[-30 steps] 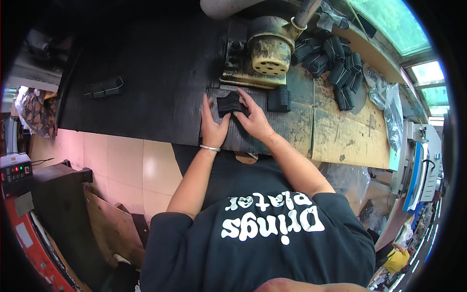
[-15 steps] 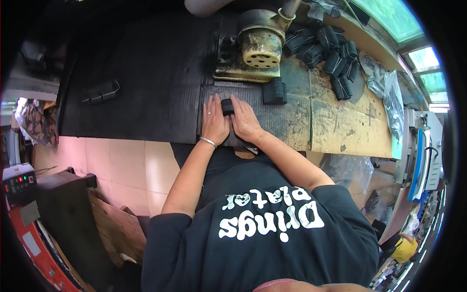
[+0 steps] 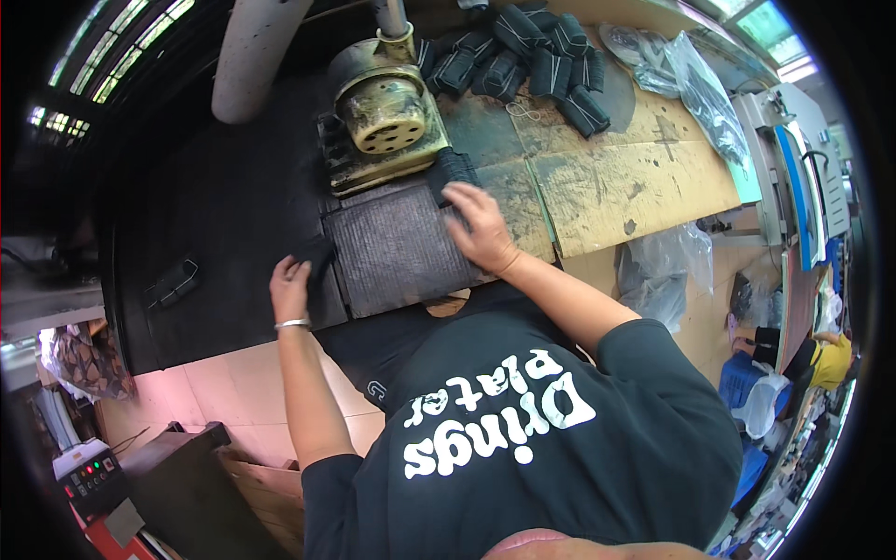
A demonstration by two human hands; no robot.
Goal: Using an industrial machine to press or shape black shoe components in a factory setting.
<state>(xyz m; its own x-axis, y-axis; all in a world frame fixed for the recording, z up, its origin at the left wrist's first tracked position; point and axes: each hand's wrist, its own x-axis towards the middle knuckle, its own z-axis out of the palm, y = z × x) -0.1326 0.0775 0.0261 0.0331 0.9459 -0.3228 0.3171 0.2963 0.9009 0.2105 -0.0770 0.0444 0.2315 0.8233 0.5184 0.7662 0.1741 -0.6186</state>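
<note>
Fingers curled, my left hand is over the dark left part of the bench, against a black piece whose outline merges with the black surface. My right hand has its fingers apart and holds nothing. It is just nearer to me than a small stack of black pieces beside the machine base. Between my hands lies a ribbed dark pad.
A stained machine with a perforated round head stands behind the pad. Several tied black bundles are piled at the back right. A grey pipe hangs at the upper left. Stained cardboard covers the bench's right side.
My hands, together around a small black block on the pad before, have parted. My left hand moved left with a black piece beside it; my right hand moved towards the stack. The view also shifted.
</note>
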